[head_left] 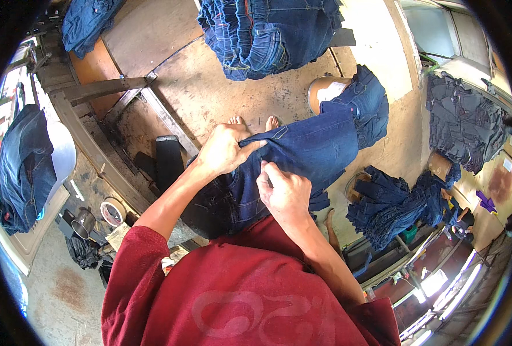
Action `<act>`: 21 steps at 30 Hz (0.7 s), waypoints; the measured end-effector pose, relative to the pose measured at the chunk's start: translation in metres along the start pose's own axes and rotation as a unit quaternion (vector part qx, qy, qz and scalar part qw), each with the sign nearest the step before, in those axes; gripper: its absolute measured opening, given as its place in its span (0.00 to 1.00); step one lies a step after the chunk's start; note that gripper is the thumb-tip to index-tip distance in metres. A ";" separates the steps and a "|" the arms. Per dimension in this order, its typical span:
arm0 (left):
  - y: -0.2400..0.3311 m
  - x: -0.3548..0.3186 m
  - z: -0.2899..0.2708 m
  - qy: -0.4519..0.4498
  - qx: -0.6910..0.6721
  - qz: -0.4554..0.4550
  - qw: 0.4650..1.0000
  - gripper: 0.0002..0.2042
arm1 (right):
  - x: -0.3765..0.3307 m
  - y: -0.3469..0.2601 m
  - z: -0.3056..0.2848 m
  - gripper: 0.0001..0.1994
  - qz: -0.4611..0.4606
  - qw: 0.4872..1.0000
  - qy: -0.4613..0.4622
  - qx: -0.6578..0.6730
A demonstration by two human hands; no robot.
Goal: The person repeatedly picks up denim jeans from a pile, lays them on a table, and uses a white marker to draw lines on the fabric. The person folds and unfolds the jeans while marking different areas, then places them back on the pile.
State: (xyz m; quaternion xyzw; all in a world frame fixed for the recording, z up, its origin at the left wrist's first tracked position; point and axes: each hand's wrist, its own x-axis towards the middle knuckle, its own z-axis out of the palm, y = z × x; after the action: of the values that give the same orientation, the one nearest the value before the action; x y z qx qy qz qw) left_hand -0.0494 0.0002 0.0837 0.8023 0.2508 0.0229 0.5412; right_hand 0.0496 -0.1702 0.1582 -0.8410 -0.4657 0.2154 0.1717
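Observation:
A pair of dark blue jeans [310, 151] lies across my lap and stretches away to the right. My left hand [224, 151] pinches a raised fold of the denim between thumb and fingers. Just below and to the right, my right hand [286, 190] is closed over the same jeans, its thumb and fingertips pressed together. Whatever those fingertips hold, if anything, is too small to make out. The near end of the jeans, with its seams, rests in front of my red shirt.
Ahead hangs a large heap of jeans [279, 37]. More denim [368, 106] sits on a round container at right, beside another denim pile [391, 207]. Dark cut pieces [466, 118] are stacked far right. At left stand a wooden frame [97, 150] and a tape roll [113, 211].

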 end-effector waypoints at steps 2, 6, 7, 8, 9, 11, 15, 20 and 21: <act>0.000 0.000 -0.001 0.008 0.003 0.014 1.000 0.18 | 0.000 0.000 -0.001 0.05 0.010 1.000 0.002 0.027; 0.000 0.001 -0.001 0.005 0.011 0.013 1.000 0.17 | 0.002 0.001 0.001 0.03 -0.005 0.995 0.072 0.067; 0.001 0.001 -0.001 0.009 0.006 0.013 1.000 0.17 | 0.003 0.002 0.002 0.03 0.007 0.997 0.053 0.055; 0.001 0.001 0.000 0.014 0.001 0.012 1.000 0.17 | 0.002 0.002 0.002 0.04 -0.007 0.998 0.054 0.034; 0.001 0.000 0.000 0.020 -0.006 0.019 1.000 0.17 | 0.002 0.002 0.002 0.04 -0.005 0.999 0.031 0.008; 0.001 0.000 0.000 0.017 0.002 0.022 1.000 0.16 | 0.001 0.003 0.000 0.04 -0.002 1.000 0.004 -0.007; 0.001 0.001 -0.001 0.001 0.014 0.008 1.000 0.16 | 0.002 0.003 0.000 0.04 -0.003 0.996 0.053 0.065; 0.002 0.000 0.003 0.034 0.008 0.020 0.999 0.17 | 0.004 0.002 0.001 0.04 -0.010 0.999 0.041 0.005; 0.002 0.000 0.003 0.030 0.007 0.009 0.999 0.17 | 0.004 0.002 0.001 0.04 0.000 1.000 0.024 -0.006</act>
State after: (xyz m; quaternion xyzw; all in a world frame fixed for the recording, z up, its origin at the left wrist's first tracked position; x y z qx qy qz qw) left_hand -0.0478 -0.0027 0.0840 0.8072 0.2599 0.0504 0.5276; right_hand 0.0523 -0.1679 0.1559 -0.8467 -0.4628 0.1925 0.1783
